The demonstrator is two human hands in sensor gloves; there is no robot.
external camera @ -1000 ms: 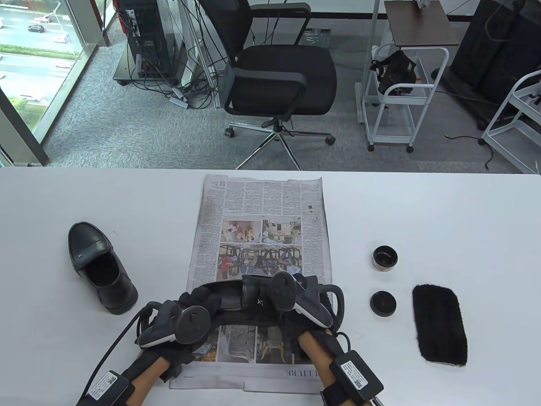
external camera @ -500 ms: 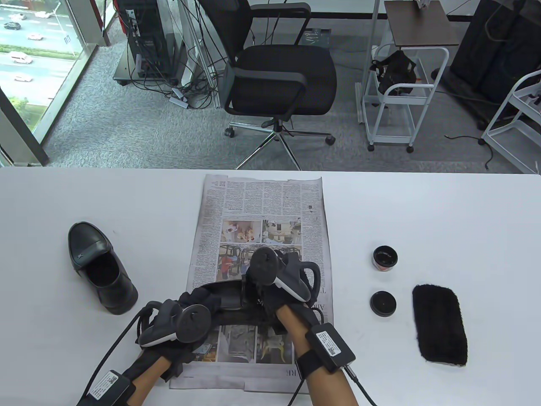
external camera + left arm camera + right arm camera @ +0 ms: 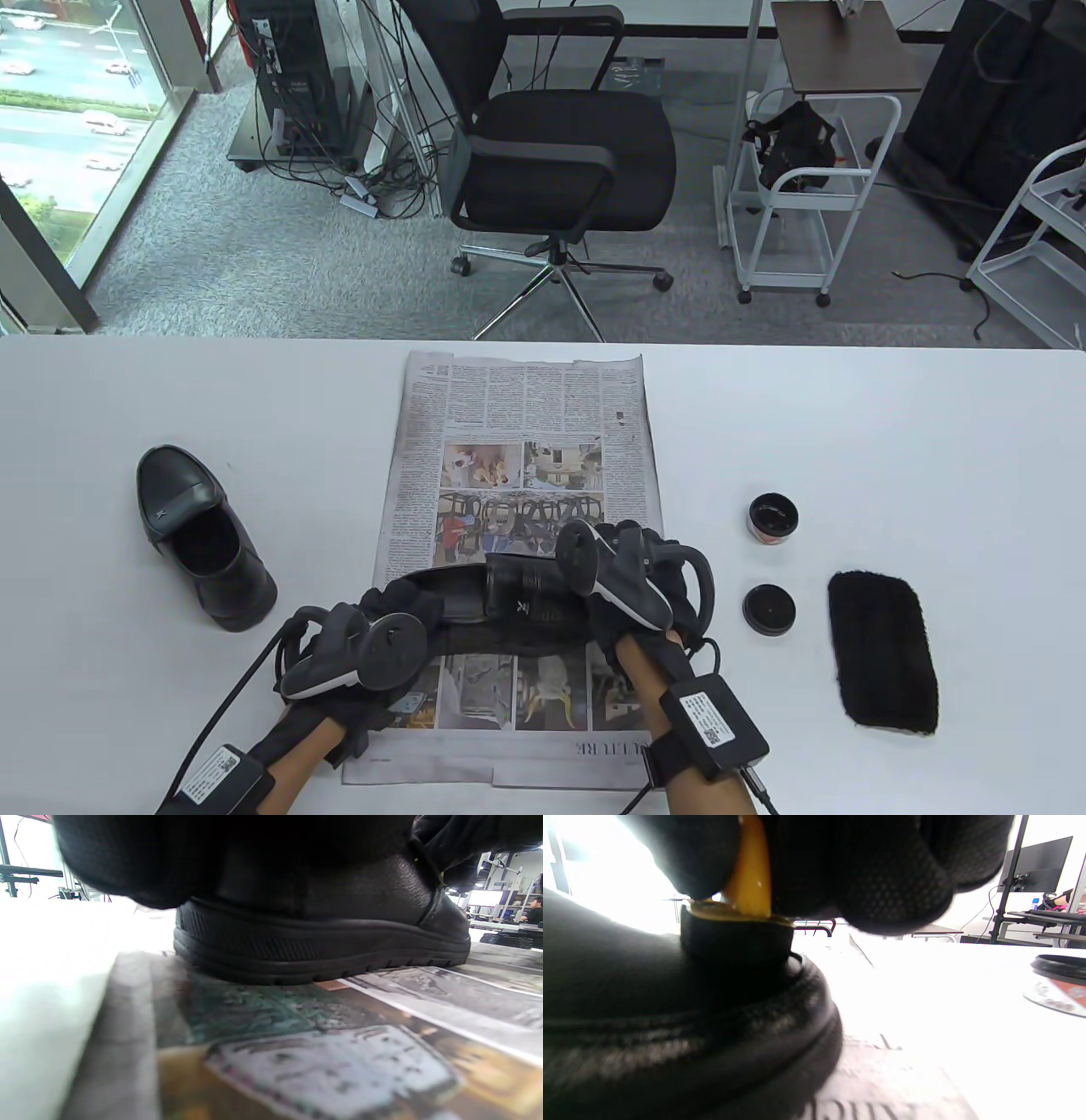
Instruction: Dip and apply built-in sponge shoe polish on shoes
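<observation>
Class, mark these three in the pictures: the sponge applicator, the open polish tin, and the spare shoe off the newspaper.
sponge applicator point(image 3: 736, 942): right wrist view, on its black sponge pad pressed to the shoe.
open polish tin point(image 3: 773, 518): table view, on its dark polish surface.
spare shoe point(image 3: 174, 492): table view, on its toe upper.

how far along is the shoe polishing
Done: the polish tin is open, its lid beside it. In hand: the left hand holds the shoe on the newspaper while the right hand presses the sponge on its toe. Left: the second shoe waits on the table, untouched.
</observation>
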